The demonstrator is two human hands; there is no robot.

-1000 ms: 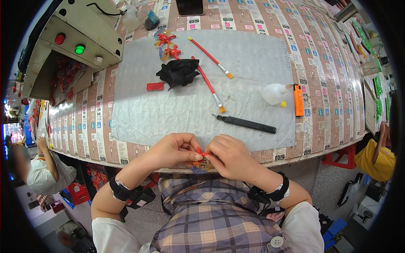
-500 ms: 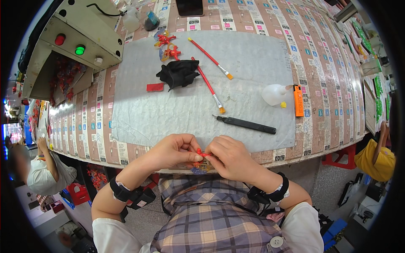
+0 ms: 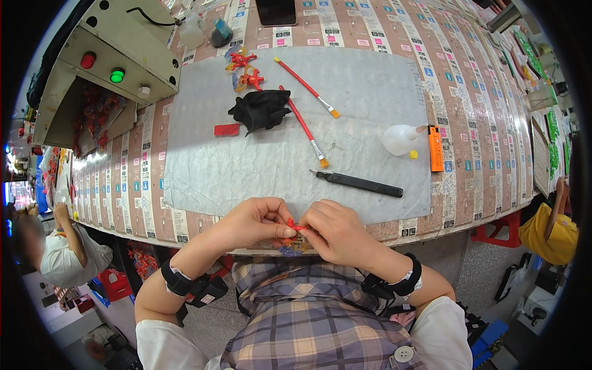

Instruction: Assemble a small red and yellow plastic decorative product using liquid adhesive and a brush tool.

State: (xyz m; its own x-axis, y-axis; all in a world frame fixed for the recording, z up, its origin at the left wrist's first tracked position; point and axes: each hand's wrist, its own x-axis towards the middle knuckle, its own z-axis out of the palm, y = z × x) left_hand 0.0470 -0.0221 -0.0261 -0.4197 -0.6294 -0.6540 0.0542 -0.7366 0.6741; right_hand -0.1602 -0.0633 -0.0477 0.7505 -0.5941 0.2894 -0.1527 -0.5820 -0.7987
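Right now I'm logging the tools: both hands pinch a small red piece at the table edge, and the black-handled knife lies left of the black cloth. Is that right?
Not quite. In the head view the black-handled knife lies to the right of the black cloth and nearer the person. The left hand and right hand do pinch the small red piece.

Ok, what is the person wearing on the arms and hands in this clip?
Both hands are bare: the left hand and right hand have no gloves. Each wrist carries a black strap with a white band: the black left wristband has a small black box attached, and the black right wristband sits similarly. Short white sleeves cover the upper arms, over a plaid front.
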